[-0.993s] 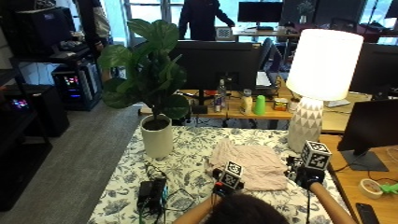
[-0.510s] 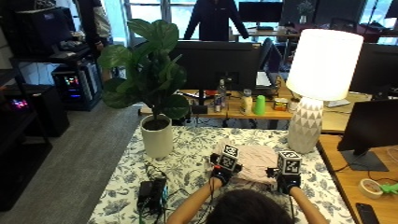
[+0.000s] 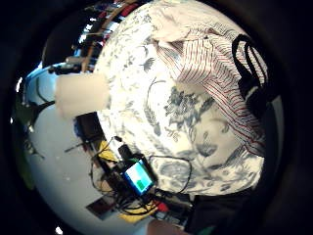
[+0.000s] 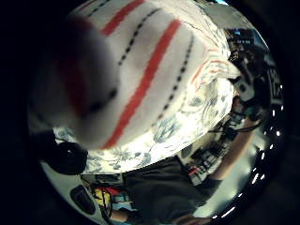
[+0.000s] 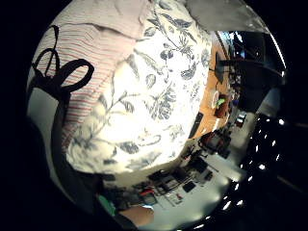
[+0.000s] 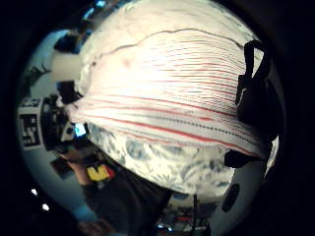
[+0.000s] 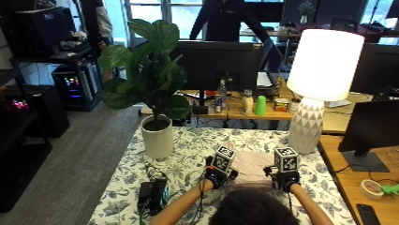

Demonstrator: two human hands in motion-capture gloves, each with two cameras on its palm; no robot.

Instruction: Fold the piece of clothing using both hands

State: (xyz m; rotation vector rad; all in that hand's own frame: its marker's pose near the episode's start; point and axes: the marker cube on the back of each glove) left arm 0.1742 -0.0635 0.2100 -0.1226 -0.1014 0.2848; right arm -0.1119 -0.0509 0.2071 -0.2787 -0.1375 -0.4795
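Observation:
A pale garment with thin red stripes point(image 7: 249, 161) lies on the floral tablecloth point(image 7: 187, 145), just in front of the person. My left hand point(image 7: 215, 177) is at the garment's near left edge and my right hand point(image 7: 287, 180) at its near right edge. The striped cloth point(image 4: 154, 61) fills the left thumb side palm view, bunched right against the palm. In the right thumb side palm view the hem point(image 6: 172, 123) hangs a little above the tablecloth, with a dark finger point(image 6: 251, 98) curled at its edge. Both hands seem to pinch the near edge.
A white pot with a large-leaved plant point(image 7: 157, 138) stands at the table's left. A tall white lamp point(image 7: 314, 93) is at the far right. A black device with cables point(image 7: 150, 192) lies at the near left. A phone point(image 7: 368, 213) lies on the side desk.
The right hand has come in from the right onto the garment. Both hands have since drawn back a little to its near edge.

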